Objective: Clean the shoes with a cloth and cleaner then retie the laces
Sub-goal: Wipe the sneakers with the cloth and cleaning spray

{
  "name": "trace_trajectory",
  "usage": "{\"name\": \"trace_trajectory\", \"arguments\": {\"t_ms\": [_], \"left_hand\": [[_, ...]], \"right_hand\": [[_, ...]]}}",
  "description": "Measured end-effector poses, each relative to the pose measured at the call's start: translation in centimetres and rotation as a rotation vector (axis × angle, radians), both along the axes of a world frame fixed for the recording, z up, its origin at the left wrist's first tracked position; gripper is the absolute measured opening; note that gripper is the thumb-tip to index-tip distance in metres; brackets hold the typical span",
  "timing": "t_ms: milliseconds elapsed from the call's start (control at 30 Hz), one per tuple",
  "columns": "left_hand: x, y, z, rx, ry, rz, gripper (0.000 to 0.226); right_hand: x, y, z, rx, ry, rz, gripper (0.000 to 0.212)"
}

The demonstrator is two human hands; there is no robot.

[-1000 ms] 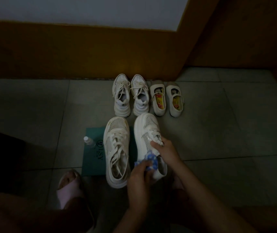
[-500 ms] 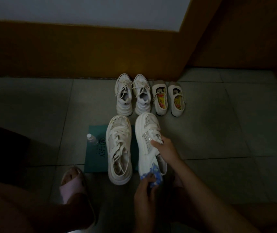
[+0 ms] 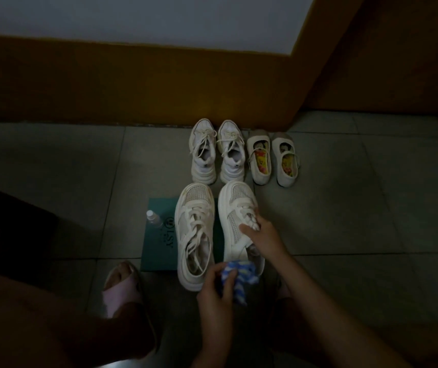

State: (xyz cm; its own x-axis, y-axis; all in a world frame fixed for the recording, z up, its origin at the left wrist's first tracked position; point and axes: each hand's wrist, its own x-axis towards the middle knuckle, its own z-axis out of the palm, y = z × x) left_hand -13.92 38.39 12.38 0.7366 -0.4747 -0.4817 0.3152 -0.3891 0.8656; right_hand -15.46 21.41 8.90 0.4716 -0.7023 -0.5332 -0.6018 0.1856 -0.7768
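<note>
Left hand [image 3: 213, 290] curls round a blue-and-white cloth [image 3: 239, 277] at the heel of the right sneaker [image 3: 232, 208]. Right hand [image 3: 261, 235] grips that sneaker across laces and side. The left sneaker [image 3: 195, 235] lies just beside it on a green mat [image 3: 159, 248], near a bottle [image 3: 154, 218]. 2 pairs, laced [image 3: 216, 152] and strapped [image 3: 273, 158], stand at the wall [image 3: 132, 83]; bare tiles [image 3: 358, 208] lie to the right.

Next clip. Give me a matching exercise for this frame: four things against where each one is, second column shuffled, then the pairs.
1 cloth
2 bottle
3 strap shoes
4 right hand

A by the wall, farthest right
B at the left edge of the green mat
C on the laces of the right sneaker
D in the left hand, at that sneaker's heel

Pairs: 1-D, 2-B, 3-A, 4-C
</note>
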Motion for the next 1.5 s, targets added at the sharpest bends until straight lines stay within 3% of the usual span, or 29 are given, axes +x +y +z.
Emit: {"name": "trace_trajectory", "arguments": {"t_ms": [267,333,400,467,533,633,900,967,1033,1100,1233,1300,1400,1500], "left_hand": [[2.9,-0.3,1.3,-0.078,-0.126,0.063,0.012],[4.2,-0.8,1.9,-0.106,-0.163,0.103,0.011],[5.4,-1.6,2.3,-0.147,-0.161,0.133,0.009],[6.6,-2.7,2.7,-0.161,-0.149,0.149,0.011],[7.6,-4.0,3.1,-0.181,-0.114,0.188,0.014],[9.0,-5.6,3.4,-0.224,-0.046,0.163,0.014],[10.2,-6.2,3.2,-0.19,0.152,0.056,0.03],[10.9,-5.6,2.7,-0.12,0.018,0.047,0.025],[11.8,-4.7,1.9,0.038,-0.281,0.019,0.018],[11.9,-4.3,0.8,0.197,-0.484,-0.05,0.037],[10.5,-4.7,-1.0,0.381,-0.417,-0.139,0.089],[10.2,-5.0,-1.5,0.431,-0.424,-0.131,0.089],[10.6,-4.9,-2.3,0.473,-0.504,-0.138,0.071],[11.1,-4.0,-2.6,0.423,-0.478,-0.096,0.06]], "right_hand": [[0.3,0.5,0.1,0.03,0.049,0.065,0.077],[0.3,0.8,0.8,-0.023,0.042,0.032,0.066],[0.6,1.2,2.5,-0.1,-0.107,-0.104,0.046],[1.3,1.6,4.6,-0.05,-0.288,-0.172,0.035],[2.2,2.2,6.2,0.069,-0.399,-0.072,0.032],[3.0,3.2,6.6,0.084,-0.426,0.031,0.04],[4.5,3.4,5.0,0.014,-0.44,-0.192,0.024],[4.8,2.8,4.9,0.023,-0.415,-0.228,0.021],[5.1,1.5,4.9,0.06,-0.387,-0.283,0.022],[5.4,0.0,4.8,0.095,-0.383,-0.321,0.026],[6.0,-1.9,4.8,0.11,-0.408,-0.355,0.032],[6.2,-2.6,4.7,0.115,-0.403,-0.333,0.037],[6.9,-3.4,4.1,0.061,-0.349,-0.261,0.042],[8.1,-4.3,3.9,-0.004,-0.278,-0.2,0.04]]}}
